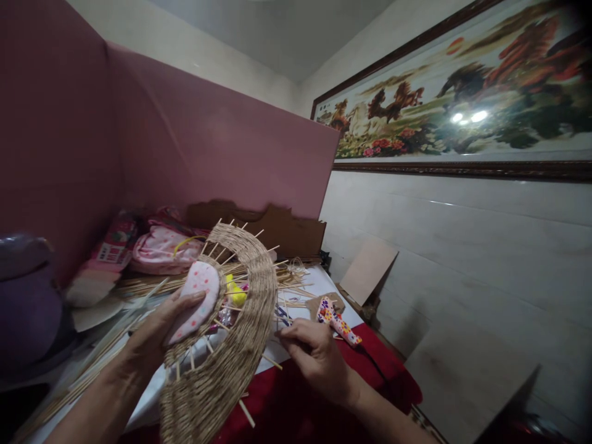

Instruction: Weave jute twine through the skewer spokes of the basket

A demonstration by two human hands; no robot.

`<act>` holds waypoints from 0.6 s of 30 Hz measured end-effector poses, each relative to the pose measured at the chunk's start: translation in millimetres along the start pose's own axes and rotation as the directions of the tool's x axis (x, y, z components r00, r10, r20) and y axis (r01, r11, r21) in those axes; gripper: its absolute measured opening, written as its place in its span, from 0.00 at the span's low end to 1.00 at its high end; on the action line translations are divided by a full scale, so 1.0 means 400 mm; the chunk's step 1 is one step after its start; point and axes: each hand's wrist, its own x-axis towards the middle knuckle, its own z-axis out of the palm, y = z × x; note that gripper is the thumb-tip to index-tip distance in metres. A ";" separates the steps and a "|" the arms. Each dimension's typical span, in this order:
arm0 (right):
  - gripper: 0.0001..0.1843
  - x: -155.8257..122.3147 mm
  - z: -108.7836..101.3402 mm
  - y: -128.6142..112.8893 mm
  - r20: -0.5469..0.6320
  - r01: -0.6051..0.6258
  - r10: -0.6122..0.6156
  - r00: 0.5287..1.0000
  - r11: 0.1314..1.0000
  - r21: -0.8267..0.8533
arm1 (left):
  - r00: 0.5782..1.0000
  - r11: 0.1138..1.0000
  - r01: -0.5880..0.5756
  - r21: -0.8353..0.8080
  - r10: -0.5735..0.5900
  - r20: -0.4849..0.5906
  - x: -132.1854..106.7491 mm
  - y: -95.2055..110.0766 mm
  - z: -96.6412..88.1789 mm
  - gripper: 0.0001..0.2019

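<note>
My left hand (160,330) holds up a woven straw arch (247,308) with thin wooden sticks poking out of it, and grips the pink dotted fabric shape (197,296) at its inner edge. My right hand (314,357) is closed in a pinch at the arch's right edge, on a thin strand I cannot make out clearly. A small yellow piece (235,290) shows through the arch's opening.
Loose straw and sticks (139,287) lie on the white table (319,280). A floral-patterned tool (337,320) rests beside a red cloth (383,364). Pink bags (160,250) and a pink board (208,142) stand behind. Cardboard (367,268) leans on the wall.
</note>
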 end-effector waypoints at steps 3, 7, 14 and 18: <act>0.09 -0.006 0.005 -0.013 -0.025 0.006 -0.007 1.000 0.999 -0.042 | 0.999 0.999 -0.038 0.009 0.038 0.018 0.003 0.001 -0.001 0.23; 0.09 -0.008 -0.003 -0.029 -0.030 0.033 -0.034 0.999 0.998 -0.056 | 0.992 0.991 -0.125 0.046 0.125 0.016 0.009 0.001 -0.003 0.24; 0.10 -0.009 -0.010 -0.037 0.041 0.045 -0.040 0.998 0.989 -0.142 | 0.986 0.986 -0.144 0.084 0.151 -0.077 0.019 0.001 0.003 0.24; 0.10 -0.014 0.001 -0.043 0.088 0.063 -0.049 0.995 0.984 -0.165 | 0.977 0.978 -0.168 0.124 0.182 -0.114 0.020 -0.002 0.010 0.25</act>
